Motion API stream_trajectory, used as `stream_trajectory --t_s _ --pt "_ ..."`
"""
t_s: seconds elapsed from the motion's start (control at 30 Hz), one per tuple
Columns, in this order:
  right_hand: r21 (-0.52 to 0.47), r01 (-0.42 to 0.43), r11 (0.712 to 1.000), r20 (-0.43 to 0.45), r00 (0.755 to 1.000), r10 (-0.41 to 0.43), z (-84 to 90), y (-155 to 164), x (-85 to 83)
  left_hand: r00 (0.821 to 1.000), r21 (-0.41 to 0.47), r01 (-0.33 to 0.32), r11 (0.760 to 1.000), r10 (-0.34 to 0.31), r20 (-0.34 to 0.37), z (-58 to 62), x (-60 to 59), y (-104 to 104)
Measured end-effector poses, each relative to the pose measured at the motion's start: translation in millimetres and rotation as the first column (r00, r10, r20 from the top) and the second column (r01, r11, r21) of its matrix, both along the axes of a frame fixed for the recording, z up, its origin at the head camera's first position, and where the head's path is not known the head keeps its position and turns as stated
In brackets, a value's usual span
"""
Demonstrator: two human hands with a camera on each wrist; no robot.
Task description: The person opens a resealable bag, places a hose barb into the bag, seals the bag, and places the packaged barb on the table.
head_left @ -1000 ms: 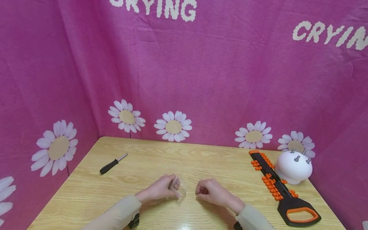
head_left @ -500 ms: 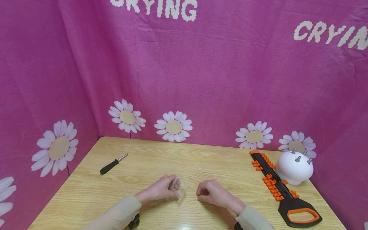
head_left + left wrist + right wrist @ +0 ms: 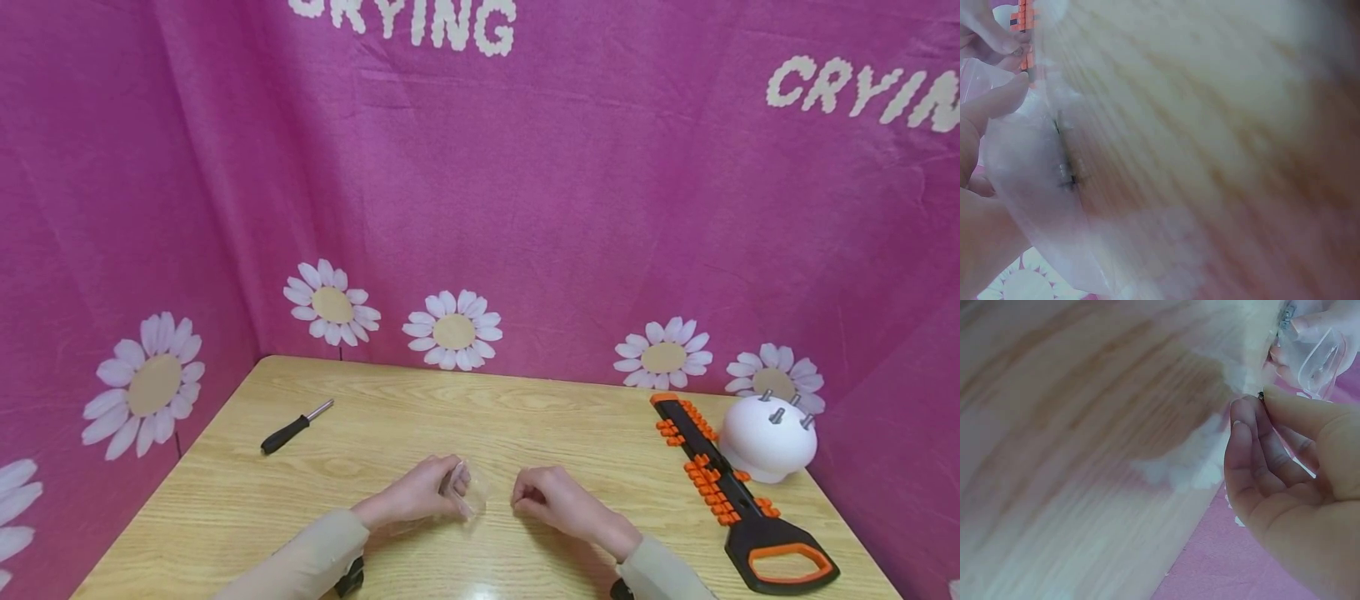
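My left hand (image 3: 420, 492) grips a clear plastic bag (image 3: 474, 493) near the middle of the table. Through the bag (image 3: 1029, 156) in the left wrist view, small metal pieces (image 3: 1067, 172) show at its lower part. To the right, a short gap away, is my right hand (image 3: 558, 504), its thumb and index finger pinched together. Between those fingertips the right wrist view shows a tiny dark metal piece (image 3: 1261, 395), too small to make out its kind. The other fingers are curled beneath it.
A black-handled screwdriver (image 3: 296, 427) lies at the back left of the wooden table (image 3: 480, 408). On the right lies a black tool with a handle and orange clips (image 3: 738, 500), beside a white rounded object with several metal pegs (image 3: 767, 442). Pink cloth (image 3: 525, 208) encloses the table.
The right thumb and fingers shift slightly against each other. My left hand stays in place with the bag, and the things on the table have not moved.
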State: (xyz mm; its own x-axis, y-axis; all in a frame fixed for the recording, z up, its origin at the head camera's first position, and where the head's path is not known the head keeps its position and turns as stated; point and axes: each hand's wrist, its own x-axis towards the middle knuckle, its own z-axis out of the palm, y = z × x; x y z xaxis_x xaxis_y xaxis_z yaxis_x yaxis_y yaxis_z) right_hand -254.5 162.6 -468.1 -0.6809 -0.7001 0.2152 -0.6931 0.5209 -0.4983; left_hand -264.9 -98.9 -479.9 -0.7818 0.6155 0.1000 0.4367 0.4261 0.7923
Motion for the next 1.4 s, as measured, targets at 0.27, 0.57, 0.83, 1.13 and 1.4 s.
stream_trajectory --t_s 0.27,0.57,0.83,1.13,1.4 --pt "0.008 0.001 1.0 -0.027 1.0 -0.001 3.3 -4.4 -0.7 1.0 -0.003 -0.008 1.0 0.008 0.006 1.0 -0.2 1.0" --pt "0.046 -0.025 0.999 -0.053 0.998 0.027 2.0 -6.0 -0.9 1.0 0.005 -0.001 1.0 0.001 0.027 1.1 -0.3 0.7" --pt "0.056 -0.021 0.998 -0.055 0.998 0.024 2.5 -5.5 -1.5 1.0 0.008 -0.002 1.0 0.002 0.014 -1.2 -1.8 1.0" --pt "0.057 -0.05 0.997 -0.064 0.997 0.053 -0.4 -5.6 -1.4 1.0 0.011 -0.001 1.0 0.001 0.023 -1.6 -1.4 0.4" --pt "0.051 -0.055 0.997 -0.096 0.994 0.06 -2.6 -6.9 -1.2 1.0 0.025 0.002 1.0 -0.003 0.031 -1.2 -0.5 0.6"
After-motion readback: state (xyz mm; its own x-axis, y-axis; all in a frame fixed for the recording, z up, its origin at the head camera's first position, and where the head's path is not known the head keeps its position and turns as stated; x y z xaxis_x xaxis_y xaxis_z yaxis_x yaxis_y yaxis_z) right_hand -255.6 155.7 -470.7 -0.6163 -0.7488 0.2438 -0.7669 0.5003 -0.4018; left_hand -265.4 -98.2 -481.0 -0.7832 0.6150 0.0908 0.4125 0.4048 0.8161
